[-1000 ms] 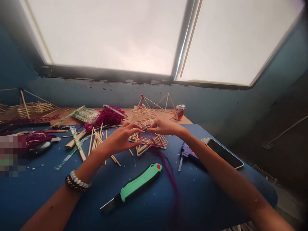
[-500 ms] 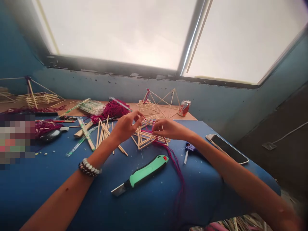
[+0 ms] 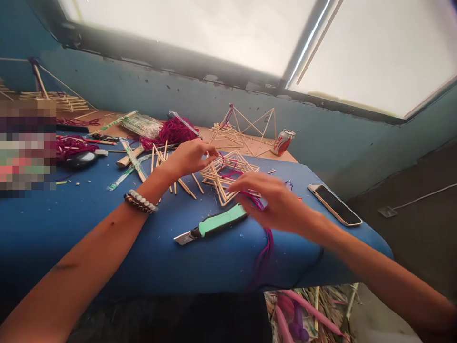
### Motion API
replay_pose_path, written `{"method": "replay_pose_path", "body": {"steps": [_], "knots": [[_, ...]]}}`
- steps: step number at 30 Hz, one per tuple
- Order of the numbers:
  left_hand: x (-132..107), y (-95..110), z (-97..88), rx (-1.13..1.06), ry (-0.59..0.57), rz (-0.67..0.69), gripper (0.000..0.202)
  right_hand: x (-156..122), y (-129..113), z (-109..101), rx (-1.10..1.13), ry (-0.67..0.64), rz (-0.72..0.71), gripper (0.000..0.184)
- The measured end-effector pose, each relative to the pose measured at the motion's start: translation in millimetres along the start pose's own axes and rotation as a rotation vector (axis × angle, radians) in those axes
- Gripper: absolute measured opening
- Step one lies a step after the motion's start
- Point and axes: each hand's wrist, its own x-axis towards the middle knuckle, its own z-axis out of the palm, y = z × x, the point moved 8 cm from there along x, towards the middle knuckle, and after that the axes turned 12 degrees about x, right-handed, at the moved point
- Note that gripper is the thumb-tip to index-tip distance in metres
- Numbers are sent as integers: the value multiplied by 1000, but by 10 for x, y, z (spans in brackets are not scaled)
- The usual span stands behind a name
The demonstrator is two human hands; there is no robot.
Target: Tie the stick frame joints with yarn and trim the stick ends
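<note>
Loosely curled, the left hand [image 3: 191, 158] hovers just beside a stick frame [image 3: 228, 174] — the blurred right hand [image 3: 274, 199] spreads over magenta yarn [image 3: 267, 247], its grip impossible to tell.

We hold our left hand [image 3: 191, 157] curled and palm-down, our right hand [image 3: 274, 202] lower and blurred, its fingers [image 3: 250, 183] loosely spread.

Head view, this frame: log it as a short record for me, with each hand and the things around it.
Left hand: nothing visibly held, fingertips at the back corner of the stick frame
Right hand: motion-blurred over the frame's front edge; magenta yarn runs past its fingers; grip unclear
Nearby: utility knife, green handle, blade out, on the blue table cover
Right side: smartphone
Behind: red-and-white drink can
</note>
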Motion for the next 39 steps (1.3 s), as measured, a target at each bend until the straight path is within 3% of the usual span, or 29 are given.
{"method": "replay_pose_path", "body": {"steps": [1,3,7,10,13,15,17,19,21,23,25,27,31,36,39], "knots": [[5,-38,-6,-2,4,-25,21,-51,-104,190,-44,-124,-76,19],[15,-125,-51,-14,31,-82,22,-137,-199,481,-187,-247,-174,31],[3,-287,-260,-88,127,-190,28,-203,-274,697,-371,-233,-310,41],[-30,-384,-407,-164,177,-236,30,-201,-350,467,-223,-154,-312,42],[-60,-442,-463,-205,207,-258,31,-142,-308,-91,-45,-13,-186,45],[-54,-409,-429,-199,190,-239,30,-87,-88,-548,-112,100,-18,43],[-30,-300,-355,-177,153,-181,29,-104,427,-962,-359,131,372,42],[-9,-117,-259,-161,95,-76,29,-165,887,-1231,-433,116,547,36],[-22,115,-141,-156,-9,63,31,-287,1358,-1344,-459,62,691,28],[-77,327,-31,-138,-129,182,44,-462,1771,-1354,-457,4,831,31],[-145,476,67,-96,-248,255,57,-625,2057,-1309,-439,-43,932,34],[-186,551,123,-58,-322,276,58,-712,2197,-1253,-415,-73,979,34],[-176,612,81,-11,-304,274,44,-536,2069,-1137,-381,-56,900,34],[-202,682,-58,-125,-332,231,46,18,1417,-664,-180,-92,651,31],[-153,607,-296,-240,-160,138,40,204,1075,-325,-86,-162,575,33]]}}
